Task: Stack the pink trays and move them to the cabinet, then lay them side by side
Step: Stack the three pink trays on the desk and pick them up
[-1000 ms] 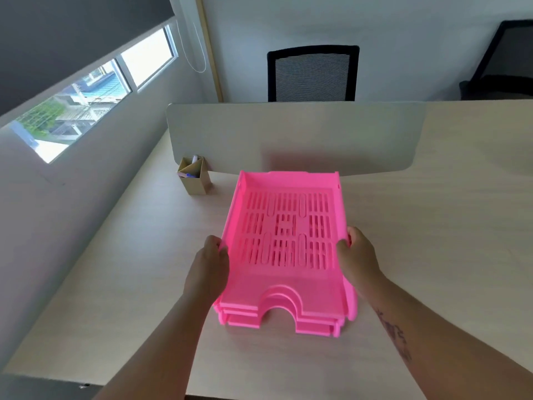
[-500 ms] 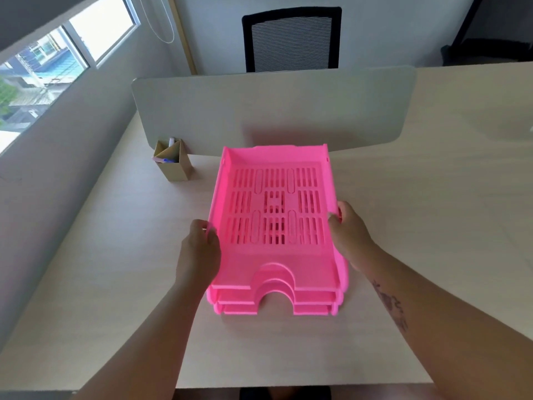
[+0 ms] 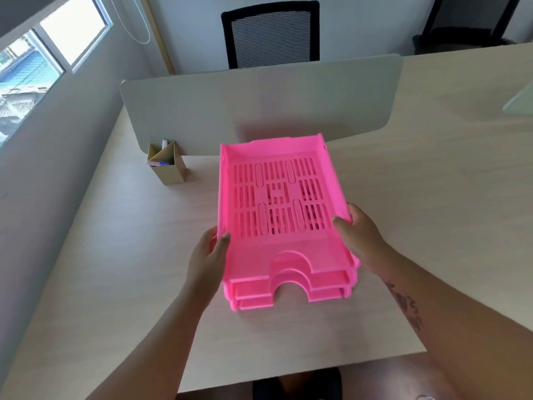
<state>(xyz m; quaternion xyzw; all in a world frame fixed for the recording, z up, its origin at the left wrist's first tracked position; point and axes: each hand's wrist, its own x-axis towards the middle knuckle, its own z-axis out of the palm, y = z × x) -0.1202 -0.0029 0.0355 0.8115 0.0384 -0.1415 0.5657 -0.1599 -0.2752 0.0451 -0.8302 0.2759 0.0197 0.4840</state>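
Note:
Three pink slotted trays (image 3: 281,223) sit nested in one stack over the pale wooden desk (image 3: 418,220), arched cut-outs facing me. My left hand (image 3: 209,256) grips the stack's left wall, thumb hooked over the rim. My right hand (image 3: 359,233) grips the right wall, thumb inside the top tray. The stack is tilted slightly, its far end raised toward the divider; whether its near end touches the desk I cannot tell. No cabinet is in view.
A grey divider panel (image 3: 259,102) stands across the desk just behind the trays. A small cardboard pen holder (image 3: 167,163) stands at the left by the panel. A black mesh chair (image 3: 271,34) is beyond the panel. A window and wall run along the left.
The view has shifted and the stack now sits a little right and rotated clockwise. Both hands keep their grip on the tray sides.

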